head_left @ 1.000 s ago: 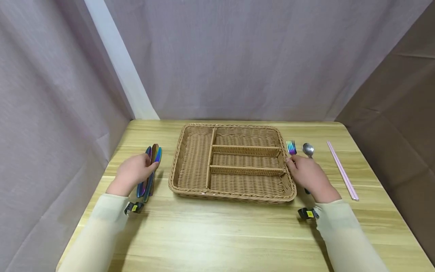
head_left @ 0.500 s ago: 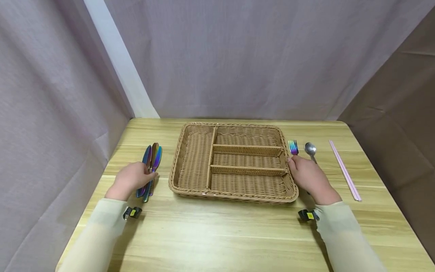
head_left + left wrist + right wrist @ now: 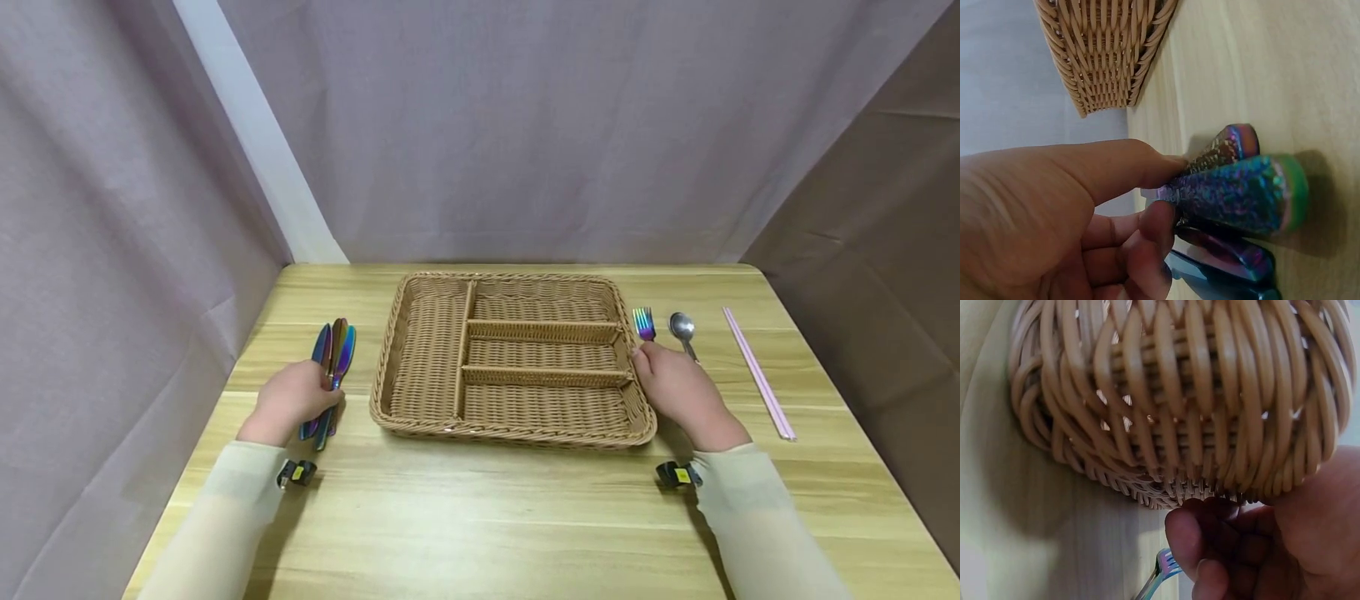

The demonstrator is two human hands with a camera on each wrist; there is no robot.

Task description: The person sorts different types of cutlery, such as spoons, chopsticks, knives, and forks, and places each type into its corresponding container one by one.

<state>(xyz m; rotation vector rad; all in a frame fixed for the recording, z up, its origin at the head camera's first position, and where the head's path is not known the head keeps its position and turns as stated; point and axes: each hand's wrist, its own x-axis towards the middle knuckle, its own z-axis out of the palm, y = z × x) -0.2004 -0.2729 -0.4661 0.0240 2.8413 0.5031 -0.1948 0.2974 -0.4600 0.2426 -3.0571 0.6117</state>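
Several rainbow-coloured table knives lie together at the left of the table, blades pointing away, as the head view shows. My left hand (image 3: pixel 291 398) is over their handles. In the left wrist view, its thumb and index finger pinch one blue-purple knife (image 3: pixel 1232 190) near the top of its patterned handle; other handles lie close beside it. A divided wicker basket (image 3: pixel 517 433) stands mid-table. My right hand (image 3: pixel 686 396) grips its right rim, thumb on top and fingers below the edge. From the right wrist, the woven wall fills most of the view.
Right of the basket lie a rainbow fork (image 3: pixel 643 323) and a silver spoon (image 3: pixel 682 327), their handles partly hidden by the right hand. Pink chopsticks (image 3: pixel 759 375) lie further right. Grey curtains (image 3: pixel 525 133) hang behind the wooden table (image 3: pixel 465 525).
My left hand has slid nearer along the knives, from around the blades down to the handles, and pinches one. My right hand stays at the basket's rim.
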